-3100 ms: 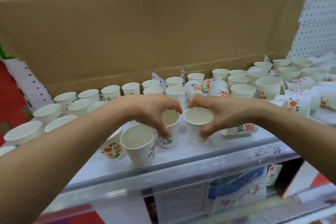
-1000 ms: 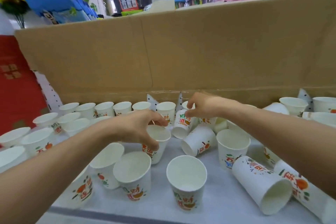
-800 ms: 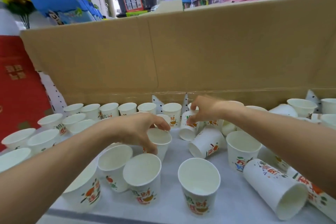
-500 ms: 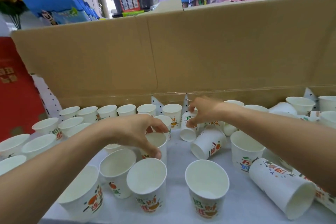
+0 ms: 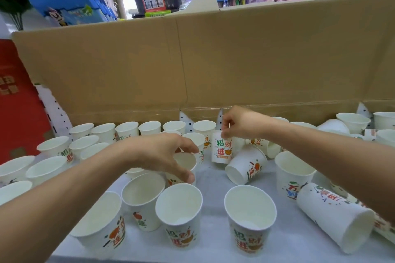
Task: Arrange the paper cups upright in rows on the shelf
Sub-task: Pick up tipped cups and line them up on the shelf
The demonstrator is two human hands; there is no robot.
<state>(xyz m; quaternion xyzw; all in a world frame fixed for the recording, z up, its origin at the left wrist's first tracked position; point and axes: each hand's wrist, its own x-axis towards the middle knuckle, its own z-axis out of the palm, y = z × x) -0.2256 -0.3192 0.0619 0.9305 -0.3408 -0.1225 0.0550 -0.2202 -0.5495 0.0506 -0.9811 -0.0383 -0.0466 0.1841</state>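
Paper cups [image 5: 249,220] cover the shelf [image 5: 210,178], most upright, several toppled, cardboard [image 5: 235,60] seemingly behind.

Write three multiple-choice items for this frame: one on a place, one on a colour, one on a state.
1. The cardboard sheet stands: A behind the cups; B under them; C on top of them.
2. The panel at far left is: A green; B red; C black.
3. The right hand: A lies flat and open; B hangs empty; C pinches a printed cup by its rim.
Key: 1 A, it rises at the back of the rows; 2 B, plainly red; 3 C, thumb and fingers close on the rim.
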